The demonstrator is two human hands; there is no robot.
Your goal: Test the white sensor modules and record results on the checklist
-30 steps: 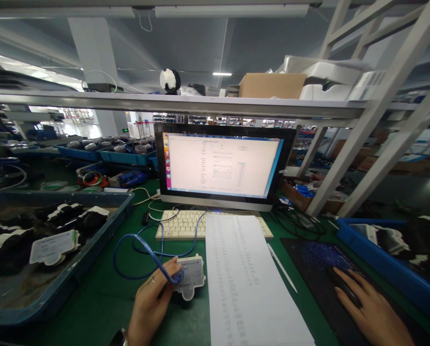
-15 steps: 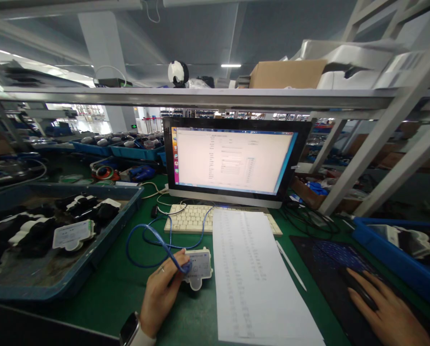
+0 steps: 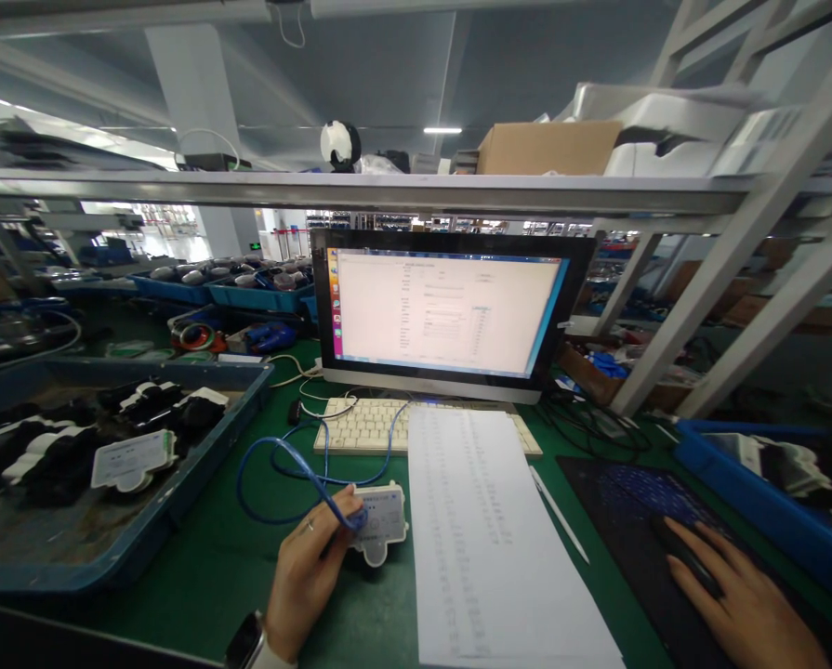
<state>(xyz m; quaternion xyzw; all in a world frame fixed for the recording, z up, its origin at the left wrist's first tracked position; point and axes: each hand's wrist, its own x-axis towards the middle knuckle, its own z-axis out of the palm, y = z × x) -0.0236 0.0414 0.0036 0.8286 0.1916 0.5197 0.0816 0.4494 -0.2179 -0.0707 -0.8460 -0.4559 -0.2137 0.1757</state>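
Note:
My left hand (image 3: pixel 308 567) has its thumb and fingers closed on the end of a blue cable (image 3: pixel 304 466), held against the face of a white plastic module (image 3: pixel 386 516) with a printed label. The plug itself is hidden by my fingers. From there the cable loops back towards the keyboard (image 3: pixel 352 435). At the right, my right hand (image 3: pixel 743 595) rests over a black computer mouse (image 3: pixel 691 557) on a dark mouse pad (image 3: pixel 597 520). Between the hands lie printed paper sheets (image 3: pixel 471 557), with a white pen (image 3: pixel 561 516) along their right edge.
A lit monitor (image 3: pixel 436 321) showing a form stands behind the keyboard. On the left, a blue tray (image 3: pixel 199 483) holds black-and-white parts and another labelled module (image 3: pixel 131 461). A blue bin (image 3: pixel 806 520) stands at the right. A shelf (image 3: pixel 402 193) with boxes crosses above.
The view has shifted slightly. Both hands keep their places, the left on the cable at the module and the right on the mouse.

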